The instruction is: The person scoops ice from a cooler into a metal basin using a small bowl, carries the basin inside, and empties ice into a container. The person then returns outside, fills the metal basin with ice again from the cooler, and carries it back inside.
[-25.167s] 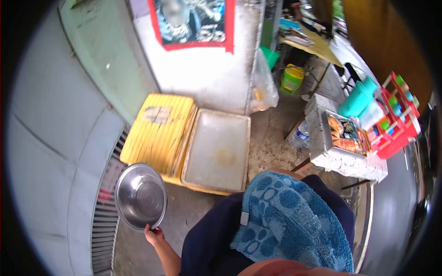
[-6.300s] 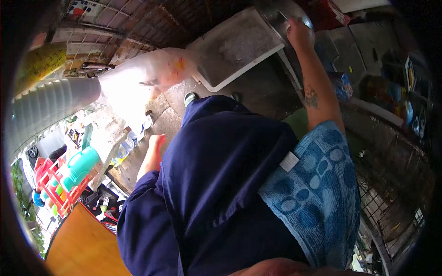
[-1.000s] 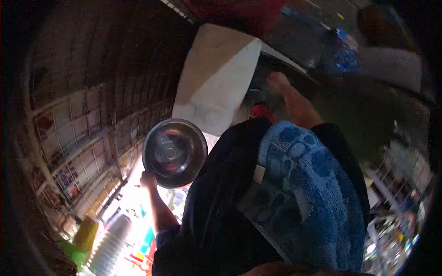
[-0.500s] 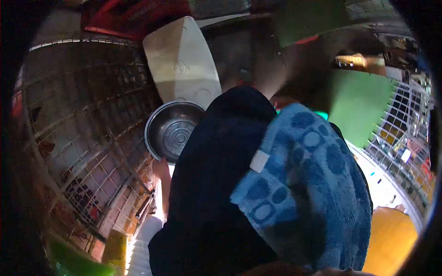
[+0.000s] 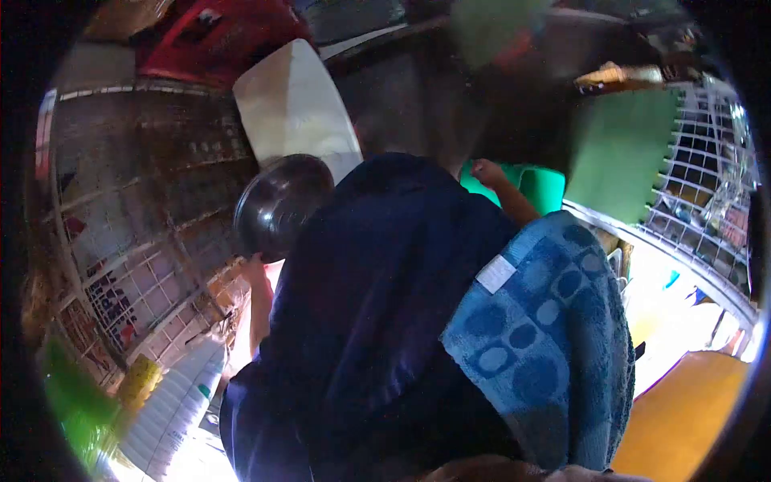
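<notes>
My left hand is closed on the rim of a round metal bowl, which is tilted beside my dark-clothed body. Part of the bowl is hidden behind the dark cloth. On the other side, my right hand is closed at the edge of a bright green plastic container, and my forearm crosses in front of it. A blue patterned towel with a white tag drapes over the right side of my body.
A cream plastic panel or container stands beyond the bowl. Wire mesh lines the left, and white wire grid the right. There are also a green sheet, an orange-yellow surface and a red object.
The bowl has tipped and shifted slightly left with my left hand. My right hand and more of the green container have come into view. The towel has shifted right and lower in view.
</notes>
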{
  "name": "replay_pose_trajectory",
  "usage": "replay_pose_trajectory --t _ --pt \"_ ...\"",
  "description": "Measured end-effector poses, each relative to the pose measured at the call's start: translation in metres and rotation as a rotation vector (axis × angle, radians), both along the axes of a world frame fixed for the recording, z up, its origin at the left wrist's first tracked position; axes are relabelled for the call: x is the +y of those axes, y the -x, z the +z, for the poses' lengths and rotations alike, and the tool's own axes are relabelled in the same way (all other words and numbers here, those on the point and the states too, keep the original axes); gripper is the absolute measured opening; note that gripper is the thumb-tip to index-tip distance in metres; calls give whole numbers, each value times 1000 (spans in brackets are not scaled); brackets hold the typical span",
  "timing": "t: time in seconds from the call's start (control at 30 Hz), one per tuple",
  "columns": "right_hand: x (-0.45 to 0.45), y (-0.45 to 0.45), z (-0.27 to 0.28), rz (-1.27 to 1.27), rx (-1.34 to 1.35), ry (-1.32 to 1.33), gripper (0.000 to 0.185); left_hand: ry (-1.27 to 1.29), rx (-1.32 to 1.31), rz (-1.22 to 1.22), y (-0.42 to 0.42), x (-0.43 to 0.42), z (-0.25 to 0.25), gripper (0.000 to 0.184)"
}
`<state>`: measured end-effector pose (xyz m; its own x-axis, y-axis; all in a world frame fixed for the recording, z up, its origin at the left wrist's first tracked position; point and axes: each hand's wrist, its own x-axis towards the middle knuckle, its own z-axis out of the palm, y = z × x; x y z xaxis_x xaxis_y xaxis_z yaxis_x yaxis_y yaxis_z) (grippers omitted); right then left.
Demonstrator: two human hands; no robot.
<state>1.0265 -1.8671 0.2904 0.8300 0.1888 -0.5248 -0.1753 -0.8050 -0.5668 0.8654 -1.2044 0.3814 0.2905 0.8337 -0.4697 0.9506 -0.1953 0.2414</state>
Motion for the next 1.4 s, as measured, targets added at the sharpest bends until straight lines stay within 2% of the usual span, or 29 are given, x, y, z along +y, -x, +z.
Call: replay_pose_trajectory --t 0.03,0.07,0.13,0.17,0.2,0.33,0.4,0.5,0.53,0.6,0.63,0.7,0.77,0.8,0.87,0.9,0.93,1.0,1.07,1.13,1.17,1.2,1.23,1.3,1.33,1.37,1.4 --pt "-3 2 6 -103 12 -54 29 -50 49 -86 -7 -6 8 35" --pt "-3 8 22 -49 141 16 30 -92 64 -161 -10 -11 14 35" --pt "-14 40 5 146 185 166 30 -151 93 -291 -19 -19 29 35" --pt "-25 52 -19 297 90 256 30 -171 112 -340 -25 -23 37 35" --pt "-24 59 -13 193 114 211 30 -185 129 -392 -31 -25 43 35" --pt "-3 69 5 -658 242 -147 29 -235 205 -526 -57 -33 65 35" --pt "9 59 7 -856 257 -247 29 -257 223 -540 -61 -33 76 35" --pt "18 41 35 -1116 262 -231 37 -285 242 -535 -60 -38 88 35" --pt "22 33 31 -1107 278 -237 37 -295 248 -535 -59 -42 92 35" --pt "40 27 33 -853 -16 -115 51 -296 262 -540 -55 -39 95 35" --pt "42 29 53 -845 3 -122 51 -296 270 -544 -53 -40 98 35" --pt "31 26 115 -716 -701 332 63 -293 265 -550 -52 -44 100 35" --pt "13 36 107 -1010 -553 418 68 -282 254 -553 -52 -47 103 35" --pt "8 42 104 -1098 -383 409 67 -276 233 -549 -50 -48 102 35" --pt "-8 60 82 -1019 -95 259 62 -263 206 -539 -47 -54 102 35" --pt "-19 64 70 -852 18 135 59 -255 191 -529 -44 -58 101 35" --pt "-24 56 74 -679 132 284 58 -245 174 -508 -37 -56 99 35" --pt "-28 52 75 -708 34 346 47 -219 151 -468 -35 -65 102 35" --pt "-12 27 110 -654 28 330 43 -210 140 -437 -30 -68 102 36" --pt "5 -5 150 -632 25 334 40 -230 131 -469 -11 -45 73 36" --pt "18 -17 167 -488 0 253 38 -252 140 -556 -7 -34 61 36" --pt "34 -27 181 -350 -20 172 37 -110 -13 -481 -12 -48 74 36" --pt "53 -38 192 -335 -41 173 37 -168 23 -522 -20 -57 74 36" --pt "99 -64 207 91 -154 179 35 -246 65 -611 -28 -66 76 35" --pt "122 -75 210 116 -169 179 35 -230 29 -591 -30 -70 79 35" --pt "147 -88 211 320 -258 214 31 -176 -60 -502 -35 -82 98 34" --pt "173 -99 216 522 -345 245 27 -118 -96 -444 -27 -69 79 34"
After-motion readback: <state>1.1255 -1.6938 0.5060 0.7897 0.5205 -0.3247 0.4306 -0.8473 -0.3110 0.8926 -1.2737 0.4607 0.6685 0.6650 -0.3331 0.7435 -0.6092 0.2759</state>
